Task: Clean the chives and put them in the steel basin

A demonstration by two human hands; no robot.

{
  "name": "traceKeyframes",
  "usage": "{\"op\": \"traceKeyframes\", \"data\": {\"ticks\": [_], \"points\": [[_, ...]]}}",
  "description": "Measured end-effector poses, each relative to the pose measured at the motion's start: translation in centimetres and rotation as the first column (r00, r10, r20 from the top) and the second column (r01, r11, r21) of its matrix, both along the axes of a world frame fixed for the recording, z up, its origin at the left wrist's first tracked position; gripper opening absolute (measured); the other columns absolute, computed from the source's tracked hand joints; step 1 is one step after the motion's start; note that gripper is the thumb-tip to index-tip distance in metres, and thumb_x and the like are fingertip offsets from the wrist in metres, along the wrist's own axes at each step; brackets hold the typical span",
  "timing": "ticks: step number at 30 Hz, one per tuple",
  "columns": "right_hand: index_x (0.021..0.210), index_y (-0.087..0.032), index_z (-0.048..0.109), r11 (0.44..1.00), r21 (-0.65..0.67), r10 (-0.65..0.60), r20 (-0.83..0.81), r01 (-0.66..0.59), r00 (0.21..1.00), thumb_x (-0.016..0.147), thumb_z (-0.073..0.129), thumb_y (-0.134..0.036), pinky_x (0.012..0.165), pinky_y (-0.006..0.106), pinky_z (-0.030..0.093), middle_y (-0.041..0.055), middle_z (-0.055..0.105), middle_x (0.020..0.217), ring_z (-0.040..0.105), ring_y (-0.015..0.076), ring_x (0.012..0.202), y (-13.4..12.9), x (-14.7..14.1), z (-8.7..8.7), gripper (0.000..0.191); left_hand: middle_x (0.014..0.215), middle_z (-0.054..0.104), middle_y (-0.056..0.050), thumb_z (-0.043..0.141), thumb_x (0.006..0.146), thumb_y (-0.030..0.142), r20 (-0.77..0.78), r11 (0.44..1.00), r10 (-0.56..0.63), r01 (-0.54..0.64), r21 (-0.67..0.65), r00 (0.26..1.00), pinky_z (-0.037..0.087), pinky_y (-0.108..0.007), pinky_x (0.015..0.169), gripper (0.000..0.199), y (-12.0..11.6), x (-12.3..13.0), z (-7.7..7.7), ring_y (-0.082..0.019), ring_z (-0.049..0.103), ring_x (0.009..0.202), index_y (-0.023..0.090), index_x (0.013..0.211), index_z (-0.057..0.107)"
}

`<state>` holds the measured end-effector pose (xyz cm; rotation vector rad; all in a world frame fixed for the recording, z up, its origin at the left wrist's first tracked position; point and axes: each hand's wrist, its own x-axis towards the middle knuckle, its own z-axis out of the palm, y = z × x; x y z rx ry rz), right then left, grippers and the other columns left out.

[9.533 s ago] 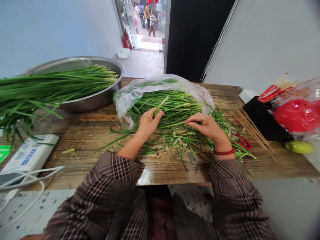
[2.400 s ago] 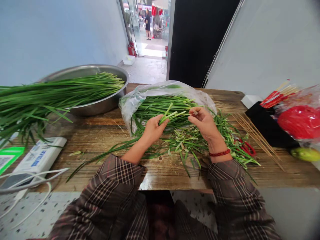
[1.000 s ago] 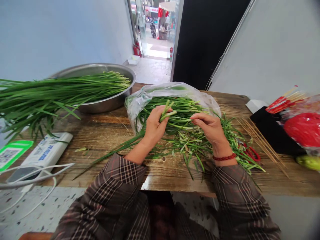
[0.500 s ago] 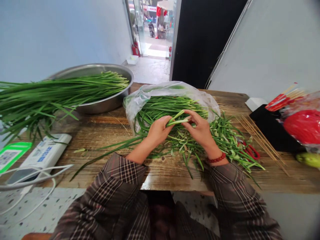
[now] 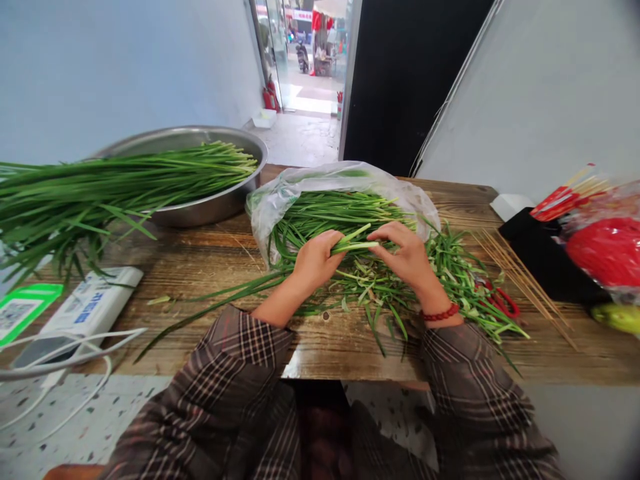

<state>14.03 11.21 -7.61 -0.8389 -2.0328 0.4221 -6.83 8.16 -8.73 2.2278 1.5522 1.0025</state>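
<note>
My left hand (image 5: 320, 259) is closed around a few garlic chives (image 5: 356, 241), their pale stem ends pointing right and their long leaves trailing left past my wrist. My right hand (image 5: 403, 252), with a red bead bracelet above the wrist, is at those stem ends. Its thumb and forefinger are apart, the thumb close to the lower stem. Behind both hands, a clear plastic bag (image 5: 273, 190) lies open around a heap of chives (image 5: 340, 210). Beneath and right of my right hand spread loose trimmed leaves (image 5: 457, 283).
At the left, a steel basin (image 5: 210, 212) holds a big bundle of chives (image 5: 165, 175) hanging over its rim. A white power strip (image 5: 95, 303) with cables lies nearer. Rightward are red-handled scissors (image 5: 506, 303), bamboo skewers (image 5: 525, 287) and a black box (image 5: 550, 267) on the wooden table (image 5: 200, 267).
My right hand has moved slightly right, and its thumb and forefinger have parted from the upper stem. The left hand stays nearly in place with the chives.
</note>
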Motion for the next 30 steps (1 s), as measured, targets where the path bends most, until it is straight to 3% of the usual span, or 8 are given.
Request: {"op": "traceKeyframes", "data": {"ticks": [4, 9, 12, 15, 20, 25, 28, 30], "points": [[0.074, -0.021, 0.066, 0.985, -0.154, -0.1, -0.125, 0.08, 0.987, 0.084, 0.062, -0.034, 0.069, 0.031, 0.045, 0.0024, 0.064, 0.076, 0.057, 0.0162, 0.073, -0.1, -1.4, -1.4, 0.017, 0.078, 0.06, -0.002, 0.054, 0.086, 0.021, 0.0, 0.999, -0.01, 0.01, 0.048, 1.0, 0.04, -0.027, 0.067, 0.009, -0.1, 0.2, 0.0, -0.017, 0.056, 0.076, 0.019, 0.079, 0.06], [0.069, -0.02, 0.06, 0.861, -0.505, -0.326, -0.445, 0.067, 0.834, 0.083, 0.059, -0.051, 0.055, 0.026, 0.038, -0.0023, 0.054, 0.06, 0.045, 0.0114, 0.056, 0.5, -1.6, -2.6, 0.034, 0.081, 0.06, -0.003, 0.053, 0.083, 0.016, 0.014, 0.996, -0.009, 0.008, 0.09, 1.0, 0.04, -0.027, 0.068, 0.008, 0.1, 0.1, -0.3, -0.017, 0.055, 0.077, 0.019, 0.082, 0.06], [0.062, -0.02, 0.058, 0.886, -0.46, -0.238, -0.342, 0.059, 0.909, 0.089, 0.051, -0.054, 0.058, 0.028, 0.038, -0.001, 0.053, 0.058, 0.047, 0.0123, 0.057, 0.5, -1.1, -2.1, 0.044, 0.088, 0.063, -0.003, 0.051, 0.086, 0.018, 0.144, 0.991, 0.059, -0.075, 0.108, 0.988, 0.043, -0.027, 0.075, 0.009, 0.2, -0.2, 0.0, -0.017, 0.057, 0.082, 0.018, 0.09, 0.06], [0.07, -0.02, 0.066, 0.96, -0.278, 0.015, 0.007, -0.012, 1.0, 0.089, 0.056, -0.047, 0.071, 0.031, 0.041, 0.0013, 0.063, 0.07, 0.055, 0.015, 0.069, -0.2, -1.2, -1.6, 0.034, 0.091, 0.065, -0.002, 0.048, 0.091, 0.027, 0.25, 0.985, 0.105, -0.134, 0.104, 0.963, 0.044, -0.027, 0.08, 0.015, 0.2, -0.6, 0.6, -0.016, 0.057, 0.084, 0.018, 0.096, 0.06], [0.083, -0.023, 0.071, 0.982, -0.131, 0.184, 0.439, -0.14, 0.88, 0.082, 0.069, -0.037, 0.08, 0.033, 0.038, 0.004, 0.069, 0.086, 0.056, 0.0187, 0.083, -1.2, -2.1, -1.8, 0.014, 0.087, 0.066, -0.001, 0.053, 0.09, 0.032, 0.318, 0.984, 0.144, -0.168, 0.049, 0.937, 0.045, -0.027, 0.077, 0.017, 0.0, -0.7, 1.3, -0.016, 0.058, 0.082, 0.017, 0.091, 0.062], [0.082, -0.02, 0.066, 0.987, -0.143, 0.119, 0.381, -0.068, 0.917, 0.089, 0.055, -0.024, 0.075, 0.031, 0.039, 0.004, 0.067, 0.084, 0.057, 0.0173, 0.08, -0.9, -2.1, -1.9, 0.014, 0.085, 0.066, -0.001, 0.055, 0.088, 0.029, 0.309, 0.983, 0.167, -0.183, 0.025, 0.936, 0.045, -0.026, 0.077, 0.015, 0.1, -0.7, 1.2, -0.015, 0.058, 0.081, 0.017, 0.087, 0.063], [0.084, -0.02, 0.063, 0.976, -0.217, 0.042, 0.236, 0.011, 0.971, 0.094, 0.046, -0.026, 0.069, 0.029, 0.04, 0.0021, 0.066, 0.077, 0.057, 0.0154, 0.071, -0.5, -1.5, -1.7, 0.02, 0.082, 0.065, -0.002, 0.052, 0.09, 0.033, 0.289, 0.985, 0.158, -0.172, 0.022, 0.944, 0.045, -0.027, 0.076, 0.021, 0.2, -0.8, 1.0, -0.016, 0.058, 0.08, 0.017, 0.084, 0.064], [0.082, -0.02, 0.064, 0.981, -0.173, -0.036, 0.272, 0.086, 0.962, 0.094, 0.046, -0.029, 0.069, 0.03, 0.04, 0.0034, 0.066, 0.077, 0.058, 0.017, 0.072, -0.3, -1.1, -1.6, 0.023, 0.079, 0.065, -0.002, 0.051, 0.09, 0.034, 0.291, 0.988, 0.145, -0.156, 0.017, 0.946, 0.045, -0.027, 0.074, 0.023, 0.3, -0.8, 0.9, -0.016, 0.058, 0.079, 0.017, 0.084, 0.064]]}}
